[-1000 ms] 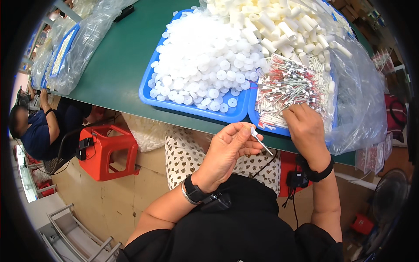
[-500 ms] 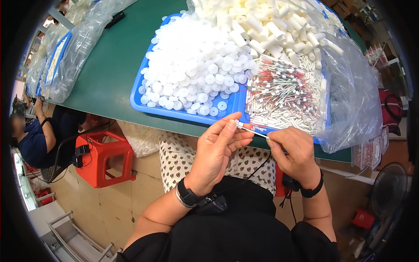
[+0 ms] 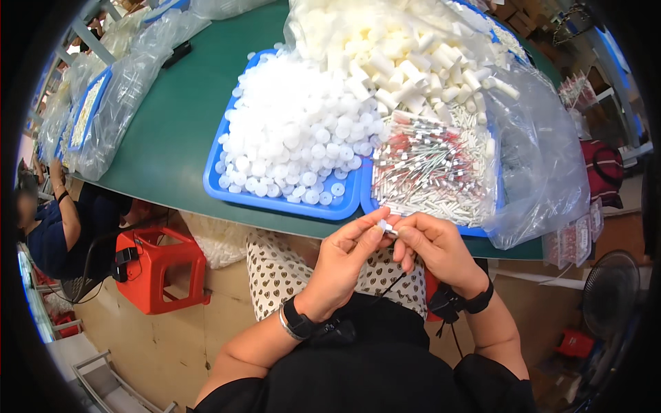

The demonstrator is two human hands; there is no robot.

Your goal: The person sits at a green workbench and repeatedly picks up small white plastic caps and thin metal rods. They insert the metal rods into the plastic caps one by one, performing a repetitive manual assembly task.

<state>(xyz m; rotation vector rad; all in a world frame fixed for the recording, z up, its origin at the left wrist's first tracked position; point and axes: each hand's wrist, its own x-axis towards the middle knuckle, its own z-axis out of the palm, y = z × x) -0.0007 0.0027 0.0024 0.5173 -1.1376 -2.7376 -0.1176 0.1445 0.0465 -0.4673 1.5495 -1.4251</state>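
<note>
My left hand point(image 3: 343, 253) pinches a small white plastic part point(image 3: 387, 228) between thumb and index finger, just in front of the trays. My right hand point(image 3: 441, 249) meets it from the other side, its thumb and fingertips closed on the right end of the same part. Most of the part is covered by fingers. Straight ahead, a blue tray point(image 3: 365, 193) holds short white tubes, with a pile of thin red, grey and white sticks point(image 3: 420, 155) on top. To its left, another blue tray point(image 3: 275, 202) is heaped with translucent white discs point(image 3: 303, 131).
Cream-white foam-like cylinders point(image 3: 413, 69) pile up behind the trays, with a clear plastic bag point(image 3: 544, 165) at the right. The green table point(image 3: 162, 138) runs left. A red stool point(image 3: 162, 265) and a seated person point(image 3: 58, 217) are at the left; a fan point(image 3: 611, 292) stands right.
My hands have come together; the right one moved left along the thin white stick, which no longer shows between them. The view has shifted, so the trays sit slightly further left.
</note>
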